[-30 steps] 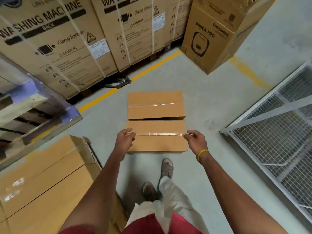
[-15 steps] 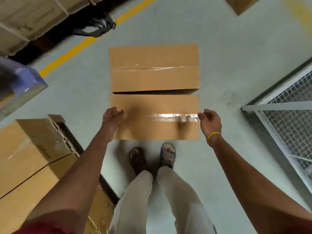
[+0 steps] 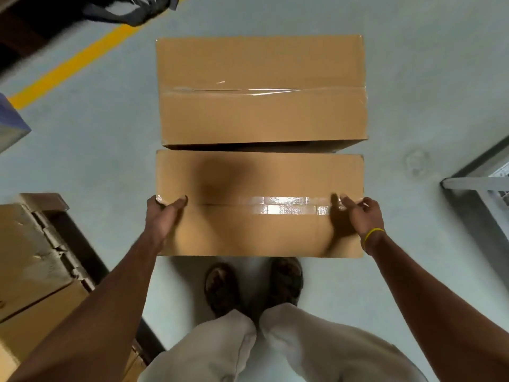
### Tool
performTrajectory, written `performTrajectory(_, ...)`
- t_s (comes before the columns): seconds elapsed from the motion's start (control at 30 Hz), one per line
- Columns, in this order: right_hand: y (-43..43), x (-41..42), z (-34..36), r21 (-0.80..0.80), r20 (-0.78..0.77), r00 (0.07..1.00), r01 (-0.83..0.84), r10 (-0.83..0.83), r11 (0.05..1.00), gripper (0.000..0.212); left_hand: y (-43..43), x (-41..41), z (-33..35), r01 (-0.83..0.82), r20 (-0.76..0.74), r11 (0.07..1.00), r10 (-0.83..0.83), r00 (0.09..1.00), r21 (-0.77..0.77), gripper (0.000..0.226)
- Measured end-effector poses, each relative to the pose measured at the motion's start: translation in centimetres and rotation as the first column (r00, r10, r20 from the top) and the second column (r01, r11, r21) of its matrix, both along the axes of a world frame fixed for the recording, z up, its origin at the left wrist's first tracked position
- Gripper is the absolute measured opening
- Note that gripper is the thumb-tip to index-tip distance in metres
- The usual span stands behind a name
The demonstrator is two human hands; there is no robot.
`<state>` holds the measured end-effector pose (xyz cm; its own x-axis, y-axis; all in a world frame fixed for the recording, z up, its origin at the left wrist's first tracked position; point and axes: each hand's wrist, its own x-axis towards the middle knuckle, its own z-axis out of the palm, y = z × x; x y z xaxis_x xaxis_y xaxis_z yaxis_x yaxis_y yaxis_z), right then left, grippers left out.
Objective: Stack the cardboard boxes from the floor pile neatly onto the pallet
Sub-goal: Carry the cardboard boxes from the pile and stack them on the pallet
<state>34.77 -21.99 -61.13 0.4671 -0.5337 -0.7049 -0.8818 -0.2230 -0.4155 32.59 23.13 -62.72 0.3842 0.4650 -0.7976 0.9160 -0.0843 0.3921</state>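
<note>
Two taped brown cardboard boxes lie side by side on the grey floor in front of my feet. The near box is the lower one; the far box stands taller behind it. My left hand grips the near box's left edge, thumb on the top face and fingers down the side. My right hand, with a yellow band at the wrist, grips its right edge the same way. The box's underside is hidden, so I cannot tell whether it has left the floor.
Stacked cardboard boxes stand at my left. A wire-mesh cage frame sits at the right. A yellow floor line runs at the upper left, with a dark bag beyond it. A purple-grey edge juts in at the left.
I have bent down closer over the boxes. Both hands have gone from hovering at the near box's sides to gripping its left and right edges.
</note>
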Motion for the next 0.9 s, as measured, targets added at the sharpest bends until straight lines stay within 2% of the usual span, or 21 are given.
performTrajectory(0.03,-0.3,0.0,-0.1,0.009,0.007,1.000,-0.006,0.006,1.000,0.066,0.2,-0.2,0.1,-0.006,-0.002,1.000,0.006,1.000,-0.028,0.078)
performTrajectory(0.13,-0.6,-0.4,2.0,0.038,0.032,0.999,-0.020,0.019,0.999,0.048,-0.1,-0.6,3.3,-0.016,0.003,0.995,0.017,1.000,-0.096,0.059)
performTrajectory(0.23,-0.5,-1.5,6.6,0.049,0.060,0.998,-0.010,0.007,0.999,0.052,-0.2,-1.5,7.9,0.003,0.027,0.992,0.001,1.000,-0.125,0.047)
performTrajectory(0.37,-0.8,-4.1,15.4,0.047,0.105,0.994,-0.024,0.019,0.999,0.061,0.7,-3.3,15.8,-0.026,0.085,0.991,0.037,0.996,-0.129,0.057)
performTrajectory(0.5,-0.1,-7.0,26.0,0.076,0.189,0.982,-0.016,0.001,0.997,0.036,1.9,-5.5,24.9,-0.024,0.169,0.992,0.045,0.985,-0.123,0.070)
performTrajectory(0.53,0.1,-7.9,28.5,0.084,0.212,0.977,-0.006,-0.012,0.996,0.036,2.5,-6.3,27.2,-0.030,0.185,0.995,0.048,0.982,-0.099,0.075)
performTrajectory(0.63,0.6,-10.5,36.0,0.128,0.305,0.951,0.014,-0.053,0.992,0.049,5.0,-9.4,33.0,-0.040,0.263,0.999,0.043,0.964,-0.017,0.090)
performTrajectory(0.67,1.0,-11.5,38.7,0.145,0.324,0.945,0.003,-0.050,0.989,0.051,5.7,-10.8,35.4,-0.034,0.288,0.999,0.035,0.957,-0.007,0.089)
performTrajectory(0.83,2.5,-16.4,49.0,0.105,0.426,0.901,-0.139,0.082,0.985,0.061,6.1,-18.0,47.7,-0.047,0.476,0.998,0.018,0.879,0.049,0.052)
performTrajectory(0.9,2.9,-18.4,52.2,0.083,0.466,0.875,-0.189,0.129,0.978,0.066,6.3,-21.4,51.4,-0.046,0.535,0.997,0.008,0.845,0.059,0.052)
